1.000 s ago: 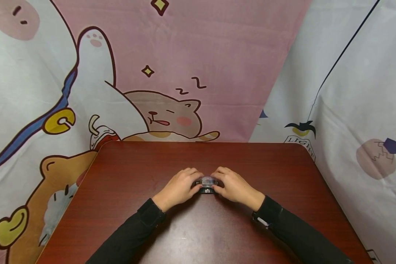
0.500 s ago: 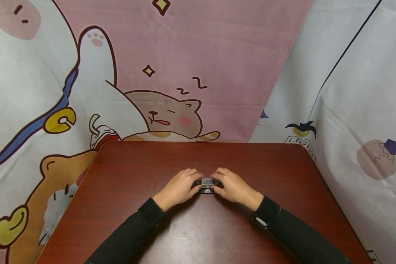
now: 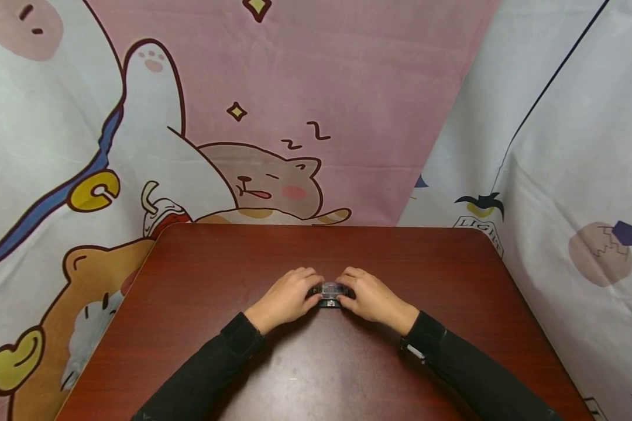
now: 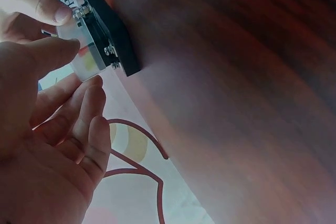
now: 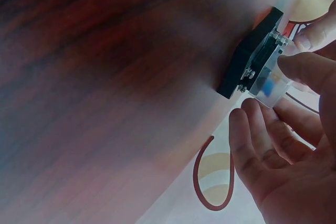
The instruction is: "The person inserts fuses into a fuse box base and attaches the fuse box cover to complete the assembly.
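Note:
A small device with a black base (image 4: 119, 40), metal screws and a clear plastic cover (image 3: 330, 290) stands in the middle of the table, between both hands. My left hand (image 3: 287, 297) grips the cover's left end with thumb and fingers. From the other side, my right hand (image 3: 377, 297) pinches its right end. In the right wrist view the cover (image 5: 269, 86) sits against the base (image 5: 249, 53), with screws (image 5: 250, 73) showing along the side. Coloured patches show through the clear plastic. The fingers hide part of the cover's ends.
The reddish-brown wooden table (image 3: 232, 251) reaches back to a hanging cloth (image 3: 358, 117) printed with cartoon animals. Dark sleeves cover both forearms. A small white object (image 3: 415, 352) is at the right cuff.
Both hands keep their hold on the cover and stay in nearly the same place. Only a slight shift of the head view and of the right wrist is visible.

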A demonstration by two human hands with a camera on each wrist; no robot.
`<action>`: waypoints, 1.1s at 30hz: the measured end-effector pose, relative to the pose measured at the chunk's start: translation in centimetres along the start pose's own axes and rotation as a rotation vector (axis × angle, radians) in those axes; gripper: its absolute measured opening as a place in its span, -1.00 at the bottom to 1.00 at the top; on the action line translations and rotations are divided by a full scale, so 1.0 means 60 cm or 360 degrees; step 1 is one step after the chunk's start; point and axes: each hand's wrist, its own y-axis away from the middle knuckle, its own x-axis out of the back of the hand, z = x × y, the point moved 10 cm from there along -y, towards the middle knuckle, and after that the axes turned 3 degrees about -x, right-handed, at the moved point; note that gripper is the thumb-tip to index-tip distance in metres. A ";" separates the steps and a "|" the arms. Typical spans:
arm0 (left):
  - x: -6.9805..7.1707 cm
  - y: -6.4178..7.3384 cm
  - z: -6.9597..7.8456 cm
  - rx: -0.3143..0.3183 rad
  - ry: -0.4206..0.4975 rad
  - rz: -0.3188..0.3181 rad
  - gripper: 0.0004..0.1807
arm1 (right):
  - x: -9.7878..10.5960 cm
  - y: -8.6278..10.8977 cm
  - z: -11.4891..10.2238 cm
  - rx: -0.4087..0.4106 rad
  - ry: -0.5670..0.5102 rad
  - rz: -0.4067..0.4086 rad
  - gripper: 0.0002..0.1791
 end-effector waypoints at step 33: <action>0.012 0.016 -0.015 0.0090 -0.0117 -0.0011 -0.61 | 0.024 0.017 0.016 -0.0059 -0.0058 0.0159 -0.45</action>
